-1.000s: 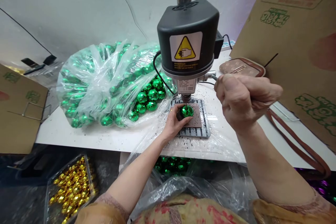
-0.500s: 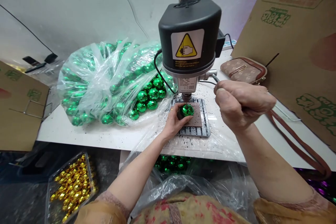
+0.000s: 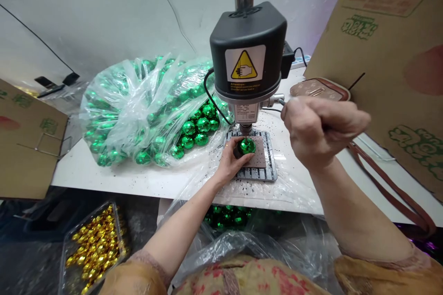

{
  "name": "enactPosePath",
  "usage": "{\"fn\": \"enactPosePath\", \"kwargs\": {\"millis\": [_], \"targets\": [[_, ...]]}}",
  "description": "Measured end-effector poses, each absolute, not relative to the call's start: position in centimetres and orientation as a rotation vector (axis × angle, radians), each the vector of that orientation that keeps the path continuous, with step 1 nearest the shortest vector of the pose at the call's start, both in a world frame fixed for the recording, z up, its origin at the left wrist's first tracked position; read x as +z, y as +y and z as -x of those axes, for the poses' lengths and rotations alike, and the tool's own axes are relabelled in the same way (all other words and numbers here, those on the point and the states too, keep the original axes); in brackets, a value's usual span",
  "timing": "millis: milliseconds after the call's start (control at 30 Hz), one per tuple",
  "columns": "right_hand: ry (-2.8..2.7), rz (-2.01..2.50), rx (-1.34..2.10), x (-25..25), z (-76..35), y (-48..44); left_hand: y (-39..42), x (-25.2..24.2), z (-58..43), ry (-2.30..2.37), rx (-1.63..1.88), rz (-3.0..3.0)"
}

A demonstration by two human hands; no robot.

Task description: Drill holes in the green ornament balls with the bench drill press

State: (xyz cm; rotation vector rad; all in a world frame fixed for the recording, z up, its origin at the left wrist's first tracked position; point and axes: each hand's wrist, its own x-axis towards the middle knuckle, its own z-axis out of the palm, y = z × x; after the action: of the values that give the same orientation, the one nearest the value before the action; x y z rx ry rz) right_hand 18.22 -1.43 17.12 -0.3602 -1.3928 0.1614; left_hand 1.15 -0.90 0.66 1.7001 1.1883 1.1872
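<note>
A small black bench drill press [image 3: 248, 53] stands on the white table [image 3: 138, 179]. My left hand [image 3: 231, 159] pinches a faceted green ball [image 3: 248, 145] on the press's slotted base plate [image 3: 268, 173], right under the chuck [image 3: 245, 127]. My right hand [image 3: 320, 129] is closed in a fist round the press's feed lever [image 3: 278, 100], at the machine's right side.
A clear plastic bag of green balls [image 3: 148, 110] lies left of the press. More green balls [image 3: 226, 215] sit in a bag under the table edge. A tray of gold balls [image 3: 93, 246] is low left. A brown purse [image 3: 316, 90] and cardboard boxes [image 3: 394, 55] are at right.
My right fist dipped with the lever half a second ago and has come back up a little. My left hand stays on the green ball under the chuck.
</note>
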Motion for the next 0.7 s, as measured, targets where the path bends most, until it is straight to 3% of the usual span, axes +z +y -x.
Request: {"fn": "enactPosePath", "kwargs": {"millis": [200,367,467,633,700], "targets": [[-1.268,0.395,0.415,20.9,-18.1,0.3,-1.3,1.0,-1.6,1.177,1.282,-1.685],[-1.239,0.336,0.494,21.3,-18.2,0.8,-5.2,2.3,0.2,1.284,1.39,-1.91],[-1.234,0.335,0.494,21.0,-18.3,0.8,-9.7,2.8,2.9,1.106,1.181,-2.221],[-1.22,0.335,0.471,20.9,-18.3,0.9,-15.5,2.4,6.7,0.815,0.471,-2.736],[-1.216,0.343,0.462,20.8,-18.3,0.9,-15.1,2.4,7.4,0.838,0.541,-2.761]]}}
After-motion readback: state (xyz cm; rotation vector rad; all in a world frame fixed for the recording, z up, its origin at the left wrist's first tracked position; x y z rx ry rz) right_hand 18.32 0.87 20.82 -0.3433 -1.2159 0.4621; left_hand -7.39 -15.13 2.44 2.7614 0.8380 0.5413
